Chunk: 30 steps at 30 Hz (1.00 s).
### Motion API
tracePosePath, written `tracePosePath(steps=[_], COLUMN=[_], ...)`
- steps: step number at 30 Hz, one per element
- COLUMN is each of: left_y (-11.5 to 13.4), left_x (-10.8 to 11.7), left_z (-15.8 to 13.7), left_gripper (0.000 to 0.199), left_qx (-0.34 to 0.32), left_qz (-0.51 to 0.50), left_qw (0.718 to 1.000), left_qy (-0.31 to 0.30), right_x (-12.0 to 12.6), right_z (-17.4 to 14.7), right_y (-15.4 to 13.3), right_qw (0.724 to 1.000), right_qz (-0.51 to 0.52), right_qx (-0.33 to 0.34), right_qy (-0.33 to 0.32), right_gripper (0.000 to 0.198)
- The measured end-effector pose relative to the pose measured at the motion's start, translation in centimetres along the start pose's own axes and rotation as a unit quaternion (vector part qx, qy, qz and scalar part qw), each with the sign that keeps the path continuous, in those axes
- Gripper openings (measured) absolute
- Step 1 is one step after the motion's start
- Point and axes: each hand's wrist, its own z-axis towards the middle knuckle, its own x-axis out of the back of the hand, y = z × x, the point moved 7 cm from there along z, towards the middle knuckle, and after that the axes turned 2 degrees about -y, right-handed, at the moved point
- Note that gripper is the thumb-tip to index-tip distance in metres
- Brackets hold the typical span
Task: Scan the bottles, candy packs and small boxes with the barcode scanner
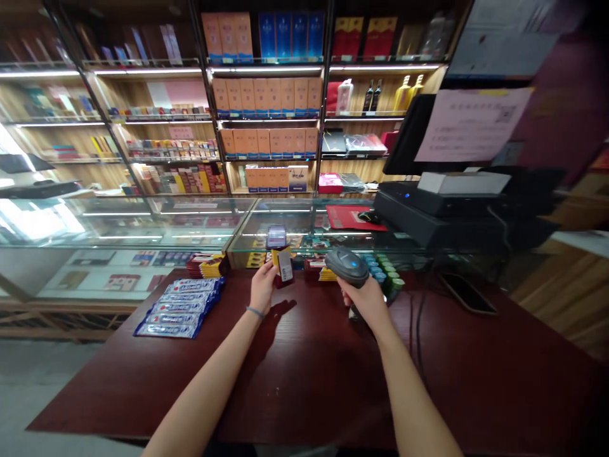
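Observation:
My left hand [264,287] is closed on a small yellow and dark red box [284,265], its white barcode label facing me. My right hand [368,301] is wrapped round the handle of a dark grey barcode scanner [347,265], which has a blue light on top and has its head turned towards the box. Behind the scanner stand rows of blue and green batteries [391,274]. Between the hands, further back, lies a stack of similar yellow and dark red boxes [316,270]. Another such stack [207,265] sits to the left.
Blue and silver packets [181,308] lie overlapping on the left of the dark wooden table [304,381]. A phone [467,293] and a cable [419,324] are at the right. Beyond the table stand a glass counter [200,222], a monitor [409,136] and a mouse [370,217].

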Motion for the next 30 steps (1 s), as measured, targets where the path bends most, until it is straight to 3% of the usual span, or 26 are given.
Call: tracePosePath(steps=[3, 5, 9, 12, 15, 17, 20, 27, 30], left_y=[0.1, 0.0, -1.4, -3.3, -4.9, -5.6, -6.3, -7.1, -7.3], left_x=[-3.0, -5.2, -10.2, -13.0, -14.8, -15.4, -15.3, -14.7, -14.7], left_z=[1.2, 1.7, 1.4, 1.1, 1.1, 1.3, 1.8, 2.1, 2.0], left_gripper=[0.026, 0.024, 0.034, 0.040, 0.040, 0.040, 0.041, 0.038, 0.038], left_qx=[-0.072, -0.119, -0.188, -0.223, -0.256, -0.265, -0.258, -0.254, -0.257], left_qz=[0.134, 0.260, 0.505, 0.608, 0.641, 0.643, 0.642, 0.586, 0.582], left_qw=[0.988, 0.957, 0.826, 0.723, 0.666, 0.654, 0.657, 0.710, 0.712], left_qy=[-0.020, -0.048, -0.164, -0.239, -0.284, -0.297, -0.300, -0.297, -0.298], right_x=[1.8, 3.2, 5.7, 6.9, 7.7, 8.2, 8.8, 8.8, 8.6], right_z=[0.4, 0.5, 0.5, 0.4, 0.3, 0.4, 0.4, 0.3, 0.2], right_y=[0.6, 0.6, 0.4, 0.2, 0.3, 0.7, 1.0, 0.9, 0.4], right_qw=[0.998, 0.997, 0.997, 0.997, 0.996, 0.995, 0.995, 0.995, 0.995], right_qz=[0.041, 0.050, 0.028, 0.032, 0.025, 0.009, -0.005, -0.014, -0.011], right_qx=[-0.039, -0.051, -0.063, -0.061, -0.065, -0.072, -0.068, -0.053, -0.051], right_qy=[0.004, 0.018, 0.045, 0.046, 0.053, 0.063, 0.077, 0.085, 0.083], right_gripper=[0.028, 0.026, 0.023, 0.022, 0.023, 0.022, 0.023, 0.027, 0.028])
